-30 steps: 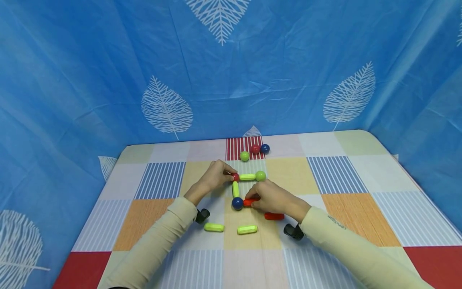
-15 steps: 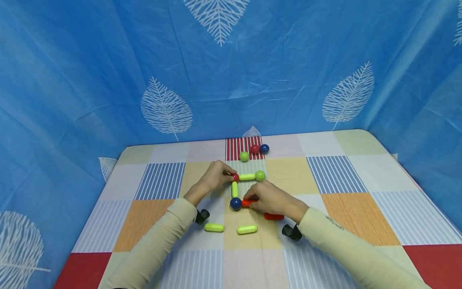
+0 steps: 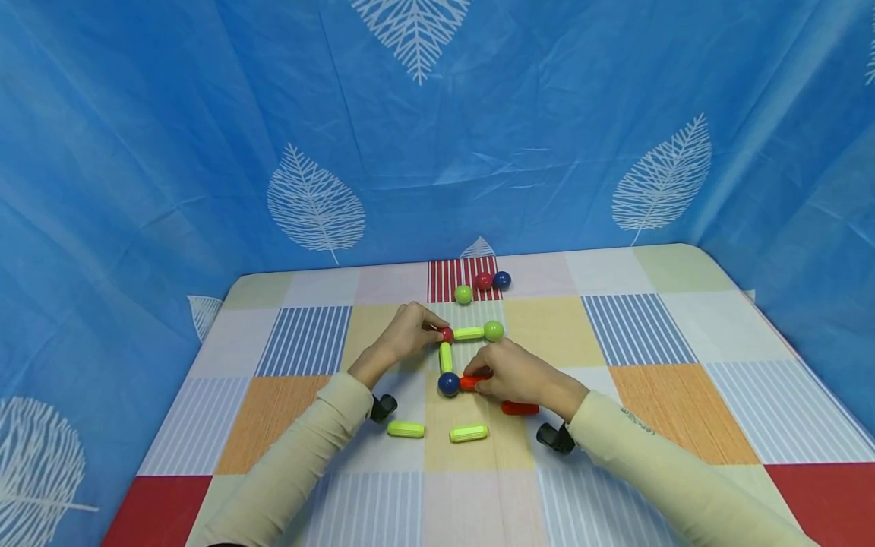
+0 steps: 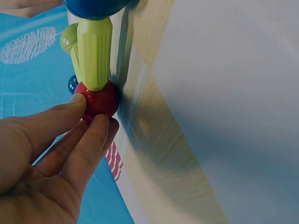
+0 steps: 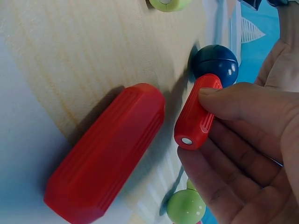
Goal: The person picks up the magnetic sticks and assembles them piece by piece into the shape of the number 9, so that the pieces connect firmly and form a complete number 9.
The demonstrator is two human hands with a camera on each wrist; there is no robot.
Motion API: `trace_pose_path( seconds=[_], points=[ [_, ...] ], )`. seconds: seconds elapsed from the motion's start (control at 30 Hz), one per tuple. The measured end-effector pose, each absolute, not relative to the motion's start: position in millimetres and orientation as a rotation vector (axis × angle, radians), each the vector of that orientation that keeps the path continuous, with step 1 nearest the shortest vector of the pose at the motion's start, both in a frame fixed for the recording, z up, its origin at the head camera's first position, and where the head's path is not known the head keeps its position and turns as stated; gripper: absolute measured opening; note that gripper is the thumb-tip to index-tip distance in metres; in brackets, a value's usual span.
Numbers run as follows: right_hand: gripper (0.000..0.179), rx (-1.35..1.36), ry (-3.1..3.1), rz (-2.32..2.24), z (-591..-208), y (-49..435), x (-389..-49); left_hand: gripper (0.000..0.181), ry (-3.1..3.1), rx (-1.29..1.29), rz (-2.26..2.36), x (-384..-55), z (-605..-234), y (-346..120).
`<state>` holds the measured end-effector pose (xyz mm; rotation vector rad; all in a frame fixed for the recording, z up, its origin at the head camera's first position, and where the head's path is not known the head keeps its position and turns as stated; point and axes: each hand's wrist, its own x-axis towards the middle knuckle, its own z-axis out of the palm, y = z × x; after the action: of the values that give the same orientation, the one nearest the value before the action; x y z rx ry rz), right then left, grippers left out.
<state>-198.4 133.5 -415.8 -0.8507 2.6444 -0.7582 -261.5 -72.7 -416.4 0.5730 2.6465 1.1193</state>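
Note:
My left hand (image 3: 405,333) pinches a red ball (image 4: 100,100) between thumb and fingertips. From that ball one yellow-green rod (image 3: 469,333) runs right to a green ball (image 3: 494,330). Another yellow-green rod (image 4: 95,53) joins it to a dark blue ball (image 3: 448,384) nearer the front. In my right hand (image 3: 514,372) a red rod (image 5: 196,114) is held between thumb and fingers, its far end against the blue ball. A pale metal disc shows on the rod's free end in the right wrist view. A second red rod (image 5: 110,151) lies beside this hand.
Two loose yellow-green rods, a left one (image 3: 406,430) and a right one (image 3: 469,434), lie in front of the joined pieces. Behind them sit a green ball (image 3: 463,295), a red ball (image 3: 484,281) and a blue ball (image 3: 502,280). A blue curtain (image 3: 437,152) borders the patchwork-covered table (image 3: 369,509).
Both hands keep their holds almost unmoved. The blue ball and the red rod shift slightly left, then back right, partly along with the whole view.

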Motion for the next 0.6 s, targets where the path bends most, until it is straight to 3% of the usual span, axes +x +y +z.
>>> trace_pose_path(
  seconds=[0.6],
  points=[
    [0.021,-0.851,2.673,-0.751,-416.4,133.1,-198.0,0.022,2.653,0.61,1.113,-262.0,-416.3,-72.5]
  ],
)
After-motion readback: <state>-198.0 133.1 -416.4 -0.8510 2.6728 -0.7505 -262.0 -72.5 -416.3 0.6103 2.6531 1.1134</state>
